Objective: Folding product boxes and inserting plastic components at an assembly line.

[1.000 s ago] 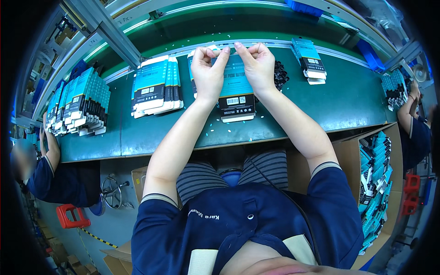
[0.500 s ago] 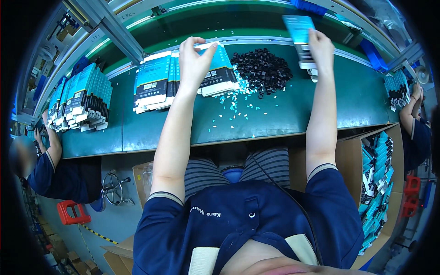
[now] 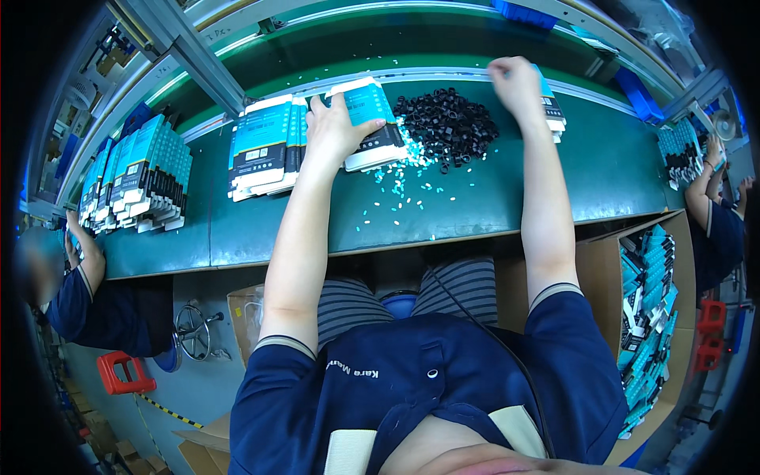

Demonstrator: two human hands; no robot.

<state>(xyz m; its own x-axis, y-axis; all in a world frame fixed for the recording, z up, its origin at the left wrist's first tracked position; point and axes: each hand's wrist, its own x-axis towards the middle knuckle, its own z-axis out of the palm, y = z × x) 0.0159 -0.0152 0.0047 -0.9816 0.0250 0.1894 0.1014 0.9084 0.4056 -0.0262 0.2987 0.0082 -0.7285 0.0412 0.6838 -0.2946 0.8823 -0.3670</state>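
Observation:
My left hand (image 3: 332,133) rests with fingers spread on the top of a stack of turquoise and black cartons (image 3: 366,103). Its thumb points right across the top carton. To the right, beyond a heap of small black plastic parts (image 3: 450,127), my right hand (image 3: 516,83) hovers with curled fingers and nothing visible in them. Its fingertips are partly hidden. Just right of that wrist lies a small pile of similar cartons (image 3: 550,107). Small white and turquoise pieces (image 3: 400,178) are scattered between the left stack and the black heap.
More carton stacks stand on the green table (image 3: 261,229), one beside my left hand (image 3: 261,142) and another at far left (image 3: 142,178). A cardboard box (image 3: 606,273) holding many cartons is at my right. Co-workers sit at both sides. A metal post (image 3: 202,71) rises behind.
My right hand has let go of the carton it held, now lying on the right pile, and moved left. My left hand has come down from the stack's top edge and spread over it.

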